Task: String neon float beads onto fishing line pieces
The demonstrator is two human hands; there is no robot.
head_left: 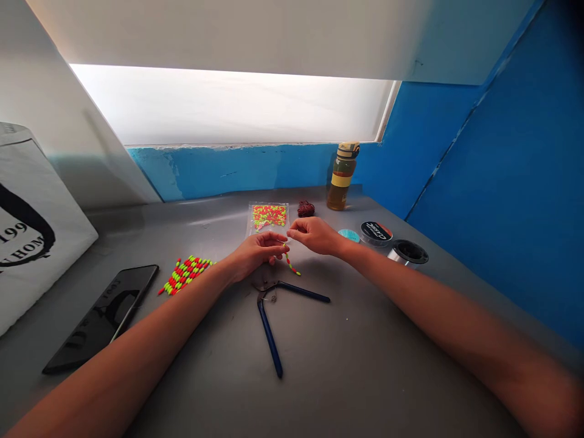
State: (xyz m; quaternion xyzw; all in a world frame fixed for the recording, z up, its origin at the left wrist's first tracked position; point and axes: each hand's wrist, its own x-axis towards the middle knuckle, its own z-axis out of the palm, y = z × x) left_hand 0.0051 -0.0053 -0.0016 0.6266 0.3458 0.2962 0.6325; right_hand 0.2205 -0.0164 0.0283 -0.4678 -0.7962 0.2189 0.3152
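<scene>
My left hand (264, 248) pinches a short string of red and yellow-green oval beads (291, 263), which dangles from the fingertips over the grey table. Close beside it, my right hand (312, 234) has thumb and forefinger pressed together; whatever they hold is too fine to make out. Below the hands lie pliers (269, 298) with blue handles spread wide. A clear bag of loose red and yellow-green beads (269, 217) rests just behind my hands. Left of my left wrist is a patch of beads in neat rows (185, 274), partly covered by my forearm.
A dark phone (103, 319) lies at left, near a white printed bag (31, 225). Toward the back stand a bottle of amber liquid (340, 182) and a dark red cord bundle (305, 208). Spools (376, 232) and an open-centred reel (409, 251) sit right of my right forearm.
</scene>
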